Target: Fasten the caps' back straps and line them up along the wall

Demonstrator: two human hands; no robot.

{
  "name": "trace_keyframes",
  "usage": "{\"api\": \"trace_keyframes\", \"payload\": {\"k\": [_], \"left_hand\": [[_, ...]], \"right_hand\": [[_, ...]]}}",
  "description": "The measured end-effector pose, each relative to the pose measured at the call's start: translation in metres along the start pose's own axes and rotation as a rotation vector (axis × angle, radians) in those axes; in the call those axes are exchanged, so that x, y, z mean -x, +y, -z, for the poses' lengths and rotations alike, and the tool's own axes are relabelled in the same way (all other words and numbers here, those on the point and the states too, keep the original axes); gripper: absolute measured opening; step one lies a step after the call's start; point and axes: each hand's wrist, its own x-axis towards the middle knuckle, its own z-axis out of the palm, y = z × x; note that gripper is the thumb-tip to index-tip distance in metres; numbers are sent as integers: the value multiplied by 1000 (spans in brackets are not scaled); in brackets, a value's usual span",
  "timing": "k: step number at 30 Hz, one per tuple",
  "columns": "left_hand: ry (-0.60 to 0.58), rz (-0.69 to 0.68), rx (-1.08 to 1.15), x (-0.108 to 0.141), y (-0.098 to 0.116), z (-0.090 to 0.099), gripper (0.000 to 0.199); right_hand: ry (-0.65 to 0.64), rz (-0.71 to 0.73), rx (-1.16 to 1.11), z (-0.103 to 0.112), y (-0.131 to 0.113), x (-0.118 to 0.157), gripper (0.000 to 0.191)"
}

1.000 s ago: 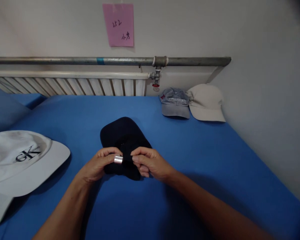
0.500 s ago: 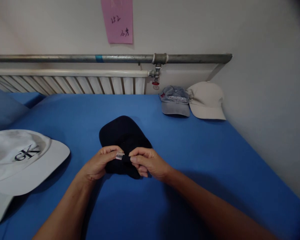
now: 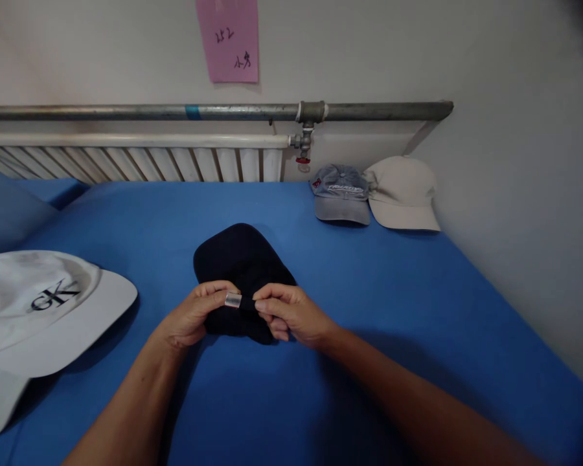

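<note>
A dark navy or black baseball cap [image 3: 243,255] lies on the blue sheet, its rounded brim pointing away from me. At its near side, a silver metal buckle [image 3: 233,299] sits on the cap's dark strap [image 3: 247,303]. My left hand [image 3: 197,314] is closed, thumb and index finger pinching the strap at the buckle's left edge. On the other side, my right hand [image 3: 291,314] pinches the strap just right of the buckle, its other fingers curled beneath. The palms hide part of the cap's crown.
White caps with a black monogram [image 3: 56,296] on the upper one lie at the left. A grey-blue cap [image 3: 341,194] and a beige cap [image 3: 403,194] rest at the back right, by the wall. Behind the blue bed [image 3: 393,291] run a radiator [image 3: 199,165] and a metal pipe [image 3: 126,113].
Almost nothing differs. My right hand has shifted very slightly right along the strap; both hands keep their pinch, and the caps stay in place.
</note>
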Motion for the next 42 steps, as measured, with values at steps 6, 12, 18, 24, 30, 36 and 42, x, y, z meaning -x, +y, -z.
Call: {"api": "trace_keyframes", "payload": {"k": [6,12,18,24,30,36,42], "left_hand": [[3,-1,-43,0,1,-1,26],[14,0,-64,0,2,-3,27],[10,-3,-41,1,2,-2,26],[45,3,-68,1,0,-4,21],[73,-7,-133,0,0,-7,20],[39,-6,-115,1,2,-7,23],[11,-20,-111,1,-1,-7,26]], "right_hand": [[-15,-3,5,0,0,0,9],[-2,8,15,-1,0,0,9],[-16,-9,-24,0,1,-2,9],[-11,-23,-26,0,3,-4,11],[-6,-6,-7,-2,2,-3,10],[39,47,37,0,4,-6,12],[70,126,34,-6,5,-5,14]]}}
